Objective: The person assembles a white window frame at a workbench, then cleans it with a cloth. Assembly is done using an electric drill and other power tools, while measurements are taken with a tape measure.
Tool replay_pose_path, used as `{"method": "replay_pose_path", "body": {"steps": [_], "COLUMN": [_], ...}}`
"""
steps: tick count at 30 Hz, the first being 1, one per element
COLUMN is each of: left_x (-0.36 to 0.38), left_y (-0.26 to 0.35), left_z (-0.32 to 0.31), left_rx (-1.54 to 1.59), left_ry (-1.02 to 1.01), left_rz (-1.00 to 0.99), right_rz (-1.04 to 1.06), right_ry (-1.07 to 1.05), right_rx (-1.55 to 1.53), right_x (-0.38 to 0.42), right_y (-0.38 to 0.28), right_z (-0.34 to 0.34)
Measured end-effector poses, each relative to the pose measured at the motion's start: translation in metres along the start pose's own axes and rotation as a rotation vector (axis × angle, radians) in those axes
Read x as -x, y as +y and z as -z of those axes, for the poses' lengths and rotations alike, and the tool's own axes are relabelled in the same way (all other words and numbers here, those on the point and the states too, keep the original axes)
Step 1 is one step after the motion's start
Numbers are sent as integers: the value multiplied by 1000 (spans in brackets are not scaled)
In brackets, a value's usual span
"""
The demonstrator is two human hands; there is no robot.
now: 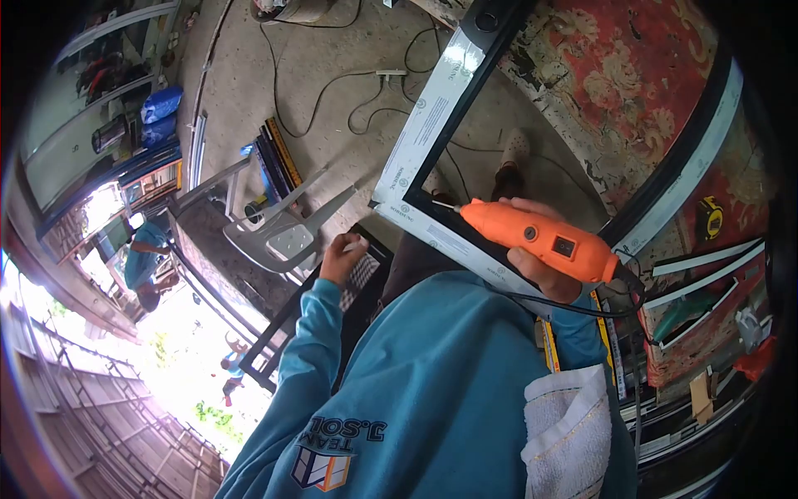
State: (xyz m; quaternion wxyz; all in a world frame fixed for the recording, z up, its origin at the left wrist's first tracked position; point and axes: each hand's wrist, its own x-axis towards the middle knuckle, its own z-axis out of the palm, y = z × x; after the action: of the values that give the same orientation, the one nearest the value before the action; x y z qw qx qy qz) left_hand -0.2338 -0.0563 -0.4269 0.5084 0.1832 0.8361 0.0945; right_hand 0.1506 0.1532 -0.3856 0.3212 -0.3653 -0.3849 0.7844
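My right hand (544,270) is wrapped round an orange rotary tool (540,241), its cord running off to the right. The tool's thin bit points left, close to the inner corner of a frame (440,229) that has printed protective film on its faces and black inner edges. Whether the bit touches the frame is unclear. My left hand (341,259) is raised left of the frame, its fingers curled together; whatever they may hold is too small to make out. Beside it is a dark item with a checkered patch (360,274).
A red floral cloth (615,75) lies under the frame, with a yellow tape measure (711,218) at right. A plastic chair (287,241) stands left. Cables (312,125) cross the floor. A towel (569,432) hangs near my right side. Two people (145,262) are farther left.
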Motion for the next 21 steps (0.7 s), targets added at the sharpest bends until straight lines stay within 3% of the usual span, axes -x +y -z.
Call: {"method": "replay_pose_path", "body": {"steps": [2,5,10,13,17,19,21], "left_x": [-16,26,17,13,16,13,17], "left_y": [-53,36,33,26,58,72,103], "left_z": [-1,-31,-36,-34,-20,-11,1], "left_rx": [-8,234,-3,137,146,69,-60], "left_ry": [-117,-52,-168,-161,-12,-26,-27], "left_rz": [-165,23,111,-82,-45,-181,-170], "right_rz": [-30,-38,52,165,110,162,135], "right_ry": [-9,-18,-163,-209,-78,-57,-26], "right_rx": [2,-10,-15,134,-13,-42,-43], "right_x": [-8,-15,-26,-23,-14,-7,2], "right_y": [-6,4,6,9,1,0,-9], "right_z": [2,8,16,23,17,18,16]}}
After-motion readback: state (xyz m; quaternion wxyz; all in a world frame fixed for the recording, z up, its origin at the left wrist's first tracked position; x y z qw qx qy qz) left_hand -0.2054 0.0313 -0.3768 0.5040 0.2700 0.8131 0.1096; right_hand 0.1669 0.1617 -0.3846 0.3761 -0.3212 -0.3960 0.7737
